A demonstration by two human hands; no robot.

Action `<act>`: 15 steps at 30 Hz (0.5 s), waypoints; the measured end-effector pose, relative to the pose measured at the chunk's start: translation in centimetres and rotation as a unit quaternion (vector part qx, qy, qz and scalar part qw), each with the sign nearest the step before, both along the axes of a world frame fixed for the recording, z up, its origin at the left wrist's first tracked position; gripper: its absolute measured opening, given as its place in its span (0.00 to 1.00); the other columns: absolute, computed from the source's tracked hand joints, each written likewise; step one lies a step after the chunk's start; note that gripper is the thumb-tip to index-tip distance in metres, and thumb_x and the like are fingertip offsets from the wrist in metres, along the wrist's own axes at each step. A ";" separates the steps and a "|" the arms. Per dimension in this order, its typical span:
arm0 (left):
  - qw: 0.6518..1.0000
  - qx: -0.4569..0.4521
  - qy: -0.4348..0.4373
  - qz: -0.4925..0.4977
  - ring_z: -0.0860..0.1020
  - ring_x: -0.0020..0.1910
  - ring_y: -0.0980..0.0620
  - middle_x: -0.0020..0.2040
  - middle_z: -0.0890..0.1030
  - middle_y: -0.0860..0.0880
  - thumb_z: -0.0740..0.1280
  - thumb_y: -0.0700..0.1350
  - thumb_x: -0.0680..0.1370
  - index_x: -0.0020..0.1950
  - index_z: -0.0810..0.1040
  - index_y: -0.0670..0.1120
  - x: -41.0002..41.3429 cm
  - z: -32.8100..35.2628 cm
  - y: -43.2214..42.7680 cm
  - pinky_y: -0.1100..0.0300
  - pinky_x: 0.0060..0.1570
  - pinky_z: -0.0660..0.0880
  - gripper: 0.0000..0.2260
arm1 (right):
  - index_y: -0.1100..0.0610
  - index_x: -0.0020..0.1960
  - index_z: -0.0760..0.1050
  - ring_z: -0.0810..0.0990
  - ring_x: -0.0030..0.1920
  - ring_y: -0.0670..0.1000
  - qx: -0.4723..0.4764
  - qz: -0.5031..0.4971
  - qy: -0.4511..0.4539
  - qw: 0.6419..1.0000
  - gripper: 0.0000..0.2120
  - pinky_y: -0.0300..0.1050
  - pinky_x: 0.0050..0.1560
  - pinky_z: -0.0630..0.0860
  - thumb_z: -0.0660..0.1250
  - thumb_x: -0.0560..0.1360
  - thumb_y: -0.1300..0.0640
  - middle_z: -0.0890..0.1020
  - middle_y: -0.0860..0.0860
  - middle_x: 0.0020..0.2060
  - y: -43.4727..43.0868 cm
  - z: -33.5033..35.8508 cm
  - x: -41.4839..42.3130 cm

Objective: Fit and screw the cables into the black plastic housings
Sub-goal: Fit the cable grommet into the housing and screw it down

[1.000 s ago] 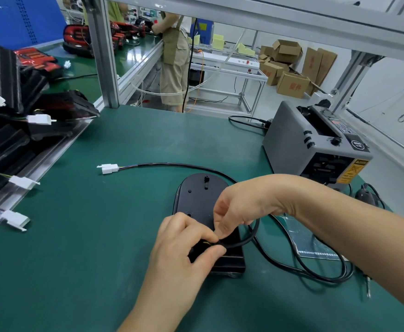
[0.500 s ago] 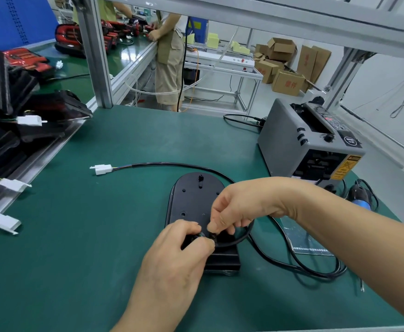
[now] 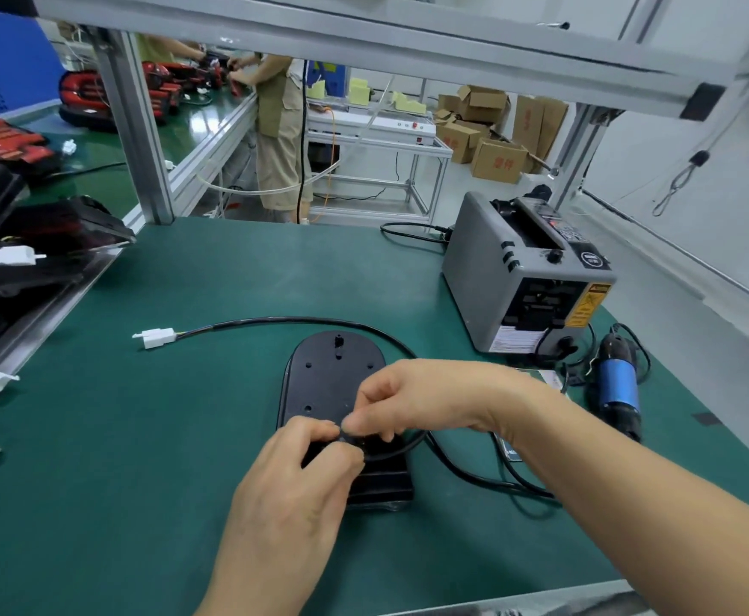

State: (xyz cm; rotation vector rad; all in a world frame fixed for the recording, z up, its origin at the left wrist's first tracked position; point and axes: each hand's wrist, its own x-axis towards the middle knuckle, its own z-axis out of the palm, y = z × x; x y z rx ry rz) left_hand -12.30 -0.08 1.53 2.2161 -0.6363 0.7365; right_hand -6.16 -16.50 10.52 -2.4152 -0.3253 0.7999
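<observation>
A black plastic housing [image 3: 332, 375] lies flat on the green mat, rounded end away from me. A black cable [image 3: 283, 322] arcs round its far side and ends in a white connector [image 3: 158, 337] at the left. Over the housing's near half, my left hand [image 3: 292, 491] and my right hand [image 3: 412, 397] meet, fingertips pinching the cable where it enters the housing. The exact spot is hidden under my fingers. More cable loops on the mat [image 3: 488, 477] to the right of the housing.
A grey tape dispenser [image 3: 519, 277] stands at the right rear. A blue-bodied electric screwdriver [image 3: 617, 389] lies beside it. At the left, a tray edge holds black parts with white connectors [image 3: 10, 255]. A person [image 3: 277, 126] works at the far bench.
Both hands stay on the cable at the housing; the fingers have shifted slightly closer together. My view has tilted a little.
</observation>
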 end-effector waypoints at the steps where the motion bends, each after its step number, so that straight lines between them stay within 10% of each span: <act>1: 1.000 0.002 0.000 0.001 0.74 0.43 0.52 0.46 0.76 0.51 0.62 0.49 0.75 0.45 0.74 0.54 0.0 0.0 0.0 0.54 0.31 0.75 0.02 | 0.50 0.43 0.78 0.74 0.38 0.44 0.004 -0.009 -0.009 1.000 0.08 0.41 0.46 0.71 0.68 0.74 0.45 0.78 0.45 0.35 -0.1 -0.2 -0.3; 15: 1.000 0.008 0.013 0.011 0.73 0.41 0.54 0.45 0.76 0.52 0.61 0.50 0.75 0.41 0.81 0.48 -0.1 0.2 -0.1 0.61 0.32 0.71 0.11 | 0.52 0.41 0.79 0.73 0.35 0.43 0.068 -0.104 -0.078 0.989 0.09 0.38 0.38 0.69 0.68 0.74 0.47 0.79 0.43 0.34 -0.8 -0.9 -1.9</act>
